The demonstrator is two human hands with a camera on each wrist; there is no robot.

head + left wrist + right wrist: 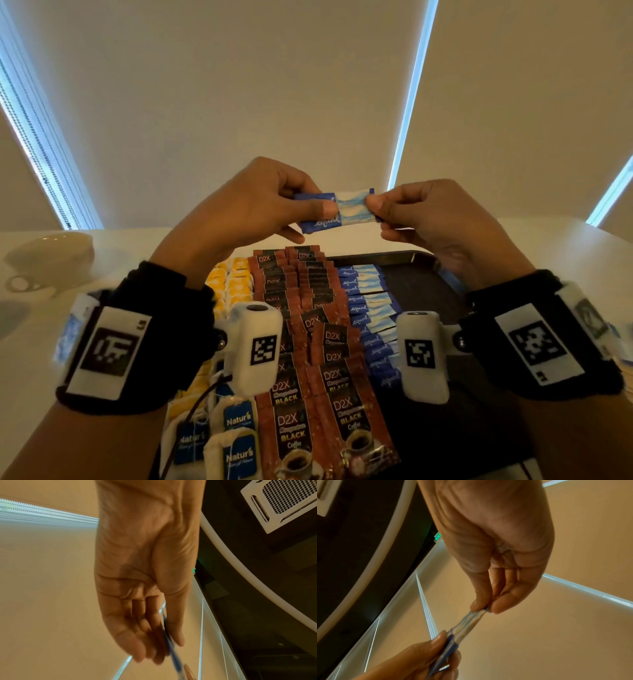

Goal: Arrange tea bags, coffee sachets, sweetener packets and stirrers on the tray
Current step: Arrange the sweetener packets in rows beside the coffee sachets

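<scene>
Fingers and thumbs of both hands are pinching a small stack of blue sweetener packets [337, 212] up in the air, well above the tray [419, 294]: the left hand [246, 202] is gripping the dark-blue end, the right hand [442, 219] is gripping the pale end, and the remaining fingers of each are curling loosely underneath. From the right wrist view, thumb and forefinger are closing flat on the packets' [471, 620] edge, with the left hand's fingers [440, 641] clamping the far end; at least two packets appear to be lying face to face, though the exact count is hard to tell.

Going from big to small below the hands: the dark tray is sitting on the pale table [116, 260], and it is already carrying a wide double column of brown coffee sachets [308, 342], a column of yellow and blue-labelled tea bags [229, 294] along the left, and a narrower column of overlapping sweetener packets [368, 308] just to the right of the coffee. A white cup [51, 257] is standing off to the left. No stirrers are showing in any view.

By this reading, the person is squaring up packets for the sweetener row. Next they are probably needing to lower the stack and lay it overlapping that column, keeping the edges aligned, with the bare right strip of the tray left for stirrers.
</scene>
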